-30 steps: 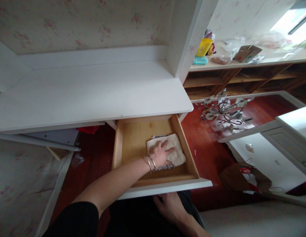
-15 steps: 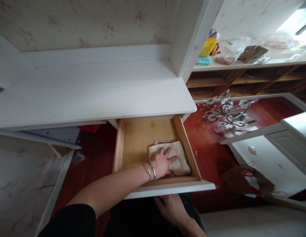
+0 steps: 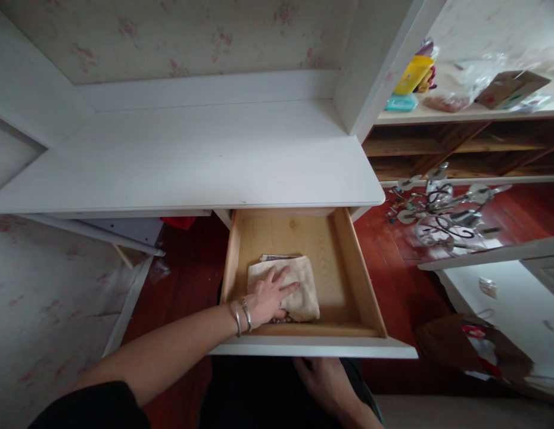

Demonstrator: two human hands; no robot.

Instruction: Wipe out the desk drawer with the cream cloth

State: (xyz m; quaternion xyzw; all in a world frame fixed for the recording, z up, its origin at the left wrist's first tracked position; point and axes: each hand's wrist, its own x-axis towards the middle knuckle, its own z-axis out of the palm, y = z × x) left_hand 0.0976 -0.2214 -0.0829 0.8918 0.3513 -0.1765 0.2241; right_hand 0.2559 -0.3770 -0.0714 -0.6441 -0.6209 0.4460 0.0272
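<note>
A folded beige cloth (image 3: 306,292) lies in the left part of a pulled-out wooden drawer (image 3: 348,280), close to its front board. My left hand (image 3: 268,296) rests on the cloth with its fingers spread and pressed flat, and two silver bangles circle the wrist. A darker patterned layer shows along the cloth's far and near edges. Below the white drawer front (image 3: 321,347), my right hand (image 3: 328,384) is near my lap. Its fingertips are hidden by the drawer, so I cannot tell what they hold or touch.
The drawer belongs to a white desk (image 3: 223,155) with an upright side panel on the right. A chandelier (image 3: 447,208) lies on the red wooden floor. A paper bag (image 3: 451,345) stands at lower right. A shelf (image 3: 420,113) behind carries a yellow container (image 3: 413,75) and a cardboard box (image 3: 509,89).
My left hand has slid the cloth leftward across the drawer bottom, from the right side to the left. The view has turned slightly left. My right hand stays below the drawer front.
</note>
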